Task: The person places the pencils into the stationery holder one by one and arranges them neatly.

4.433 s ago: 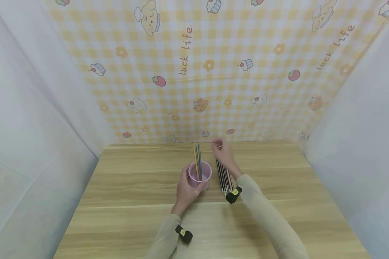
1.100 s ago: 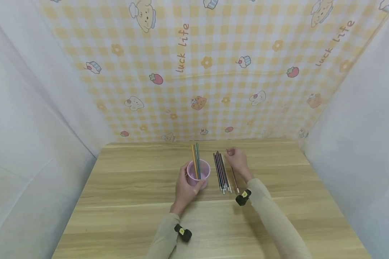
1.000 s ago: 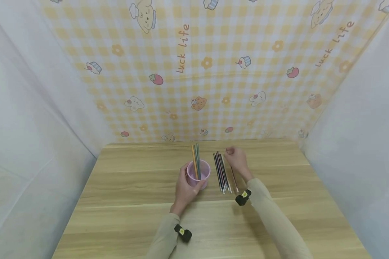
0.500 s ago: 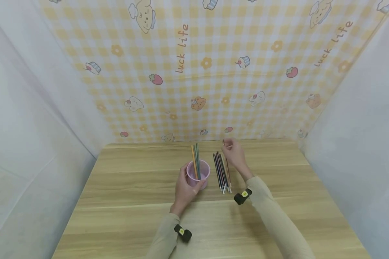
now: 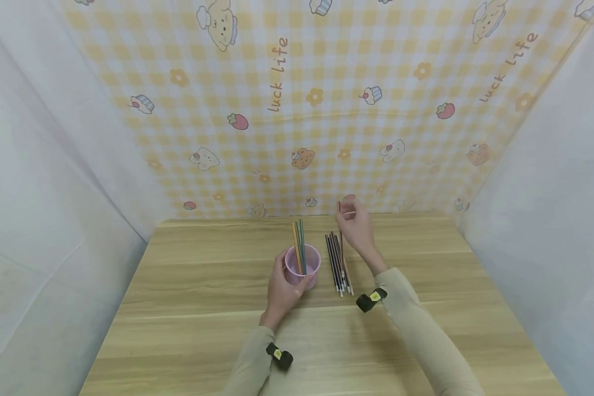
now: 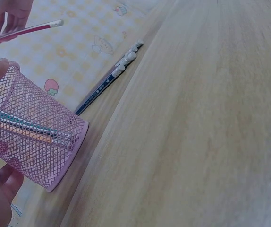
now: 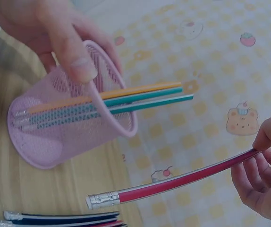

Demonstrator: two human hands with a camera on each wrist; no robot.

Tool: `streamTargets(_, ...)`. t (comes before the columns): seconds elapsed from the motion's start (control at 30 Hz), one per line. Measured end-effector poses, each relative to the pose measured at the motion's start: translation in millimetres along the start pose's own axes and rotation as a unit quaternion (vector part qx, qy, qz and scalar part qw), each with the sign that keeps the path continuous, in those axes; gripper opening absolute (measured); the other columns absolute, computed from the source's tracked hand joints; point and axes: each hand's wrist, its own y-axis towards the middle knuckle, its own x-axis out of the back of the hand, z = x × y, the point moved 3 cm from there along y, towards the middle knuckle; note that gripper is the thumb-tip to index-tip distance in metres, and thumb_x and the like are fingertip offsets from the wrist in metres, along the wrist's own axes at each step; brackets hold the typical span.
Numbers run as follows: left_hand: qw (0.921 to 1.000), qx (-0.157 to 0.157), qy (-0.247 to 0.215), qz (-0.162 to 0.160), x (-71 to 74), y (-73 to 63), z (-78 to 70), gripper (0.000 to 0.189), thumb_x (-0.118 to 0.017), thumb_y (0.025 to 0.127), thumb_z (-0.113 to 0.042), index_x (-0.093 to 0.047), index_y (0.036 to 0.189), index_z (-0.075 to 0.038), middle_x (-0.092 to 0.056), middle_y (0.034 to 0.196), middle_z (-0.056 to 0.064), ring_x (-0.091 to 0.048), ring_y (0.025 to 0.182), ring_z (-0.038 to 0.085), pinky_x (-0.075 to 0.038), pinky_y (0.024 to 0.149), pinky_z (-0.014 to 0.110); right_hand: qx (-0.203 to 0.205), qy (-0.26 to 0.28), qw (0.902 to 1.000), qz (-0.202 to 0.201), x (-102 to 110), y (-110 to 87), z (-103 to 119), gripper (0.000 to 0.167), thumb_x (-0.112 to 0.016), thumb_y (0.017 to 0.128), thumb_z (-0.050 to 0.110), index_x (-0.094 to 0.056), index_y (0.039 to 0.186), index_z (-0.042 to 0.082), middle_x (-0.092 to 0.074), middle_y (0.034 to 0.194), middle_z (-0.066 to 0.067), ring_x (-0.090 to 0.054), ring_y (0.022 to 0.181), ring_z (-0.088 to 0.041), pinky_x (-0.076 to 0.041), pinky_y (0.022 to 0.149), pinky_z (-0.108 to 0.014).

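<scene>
My left hand (image 5: pixel 284 291) grips a pink mesh pencil cup (image 7: pixel 79 139) that stands upright on the table, thumb at its rim. Inside lean an orange pencil (image 7: pixel 149 88) and two green pencils (image 7: pixel 159 97), eraser ends down. To the right of the cup, my right hand (image 5: pixel 357 224) is raised and pinches a red pencil (image 7: pixel 173 182) near its upper end. The silver ferrule and white eraser of that pencil point down, clear of the table in the left wrist view. Below it lies a bundle of dark pencils (image 5: pixel 334 264), erasers toward me.
The wooden table (image 5: pixel 203 341) carries the cup and the bundle near its back edge. Behind rises a yellow checked cloth (image 5: pixel 287 137) with cartoon prints. White sheets (image 5: pixel 54 220) hang on both sides.
Over the last second my right hand has lifted the red pencil off the table beside the bundle and carried it up and slightly left. The left hand and cup stay put.
</scene>
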Motion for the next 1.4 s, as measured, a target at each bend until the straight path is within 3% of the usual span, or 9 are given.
streamTargets(0.2,1.0,0.0,0.002,-0.002,0.5,0.3,-0.9,0.087,-0.088,0.074,-0.024,-0.043,0.148,-0.017,-0.054,0.146,0.01,-0.055,0.132,0.032,-0.048,0.111,0.05,0.017,0.032,0.9992,-0.017,1.7,-1.8,17.9,0.029,-0.065,0.089,0.008,-0.063,0.117,0.0,-0.069,0.109,-0.018,-0.07,0.093,-0.033,-0.062,0.074,-0.031)
streamTargets(0.37,1.0,-0.006,0.003,-0.004,1.1,0.0,-1.6,0.087,-0.089,0.074,-0.024,-0.043,0.148,-0.016,-0.054,0.146,0.011,-0.056,0.131,0.034,-0.049,0.11,0.052,0.047,0.093,0.9935,-0.047,1.5,-3.2,30.0,0.027,-0.065,0.089,0.002,-0.064,0.115,-0.002,-0.068,0.106,-0.017,-0.067,0.087,-0.024,-0.06,0.071,-0.021)
streamTargets(0.6,0.9997,-0.024,-0.009,-0.005,1.6,0.0,-2.6,0.087,-0.088,0.075,-0.023,-0.043,0.149,-0.014,-0.054,0.145,0.013,-0.057,0.129,0.037,-0.05,0.108,0.054,0.076,0.158,0.982,-0.07,-1.6,-3.8,43.2,0.025,-0.066,0.09,-0.003,-0.062,0.115,-0.007,-0.066,0.106,-0.021,-0.062,0.08,-0.012,-0.064,0.067,-0.027)
streamTargets(0.77,0.9997,-0.024,-0.006,-0.004,1.5,0.3,-1.7,0.088,-0.089,0.075,-0.023,-0.042,0.149,-0.014,-0.054,0.145,0.011,-0.056,0.13,0.035,-0.05,0.109,0.051,0.082,0.158,0.9816,-0.069,-9.3,-2.8,48.3,0.026,-0.063,0.09,-0.009,-0.059,0.115,-0.014,-0.065,0.109,-0.031,-0.062,0.079,-0.015,-0.065,0.069,-0.047)
streamTargets(0.87,0.9996,-0.026,-0.006,-0.003,0.9,0.5,-1.2,0.087,-0.088,0.075,-0.023,-0.042,0.149,-0.013,-0.054,0.145,0.012,-0.056,0.13,0.035,-0.05,0.109,0.052,0.077,0.151,0.9837,-0.06,-14.9,-2.9,47.2,0.027,-0.063,0.09,-0.01,-0.058,0.116,-0.014,-0.064,0.11,-0.033,-0.063,0.082,-0.02,-0.064,0.07,-0.049)
streamTargets(1.17,0.9997,-0.024,-0.002,-0.005,-0.1,1.3,0.6,0.087,-0.089,0.074,-0.022,-0.043,0.148,-0.014,-0.055,0.144,0.011,-0.057,0.129,0.032,-0.05,0.11,0.05,0.079,0.15,0.9853,-0.025,-34.9,-5.4,31.7,0.024,-0.068,0.089,-0.002,-0.063,0.112,-0.003,-0.067,0.105,-0.02,-0.067,0.081,-0.022,-0.065,0.066,-0.035)
streamTargets(1.4,0.9998,-0.02,-0.002,-0.005,-0.2,1.5,1.1,0.087,-0.088,0.075,-0.021,-0.043,0.148,-0.014,-0.055,0.144,0.011,-0.057,0.128,0.031,-0.051,0.109,0.05,0.104,0.133,0.9857,-0.001,-50.8,-8.4,20.7,0.023,-0.067,0.087,-0.003,-0.063,0.11,-0.004,-0.068,0.104,-0.021,-0.07,0.084,-0.031,-0.062,0.066,-0.022)
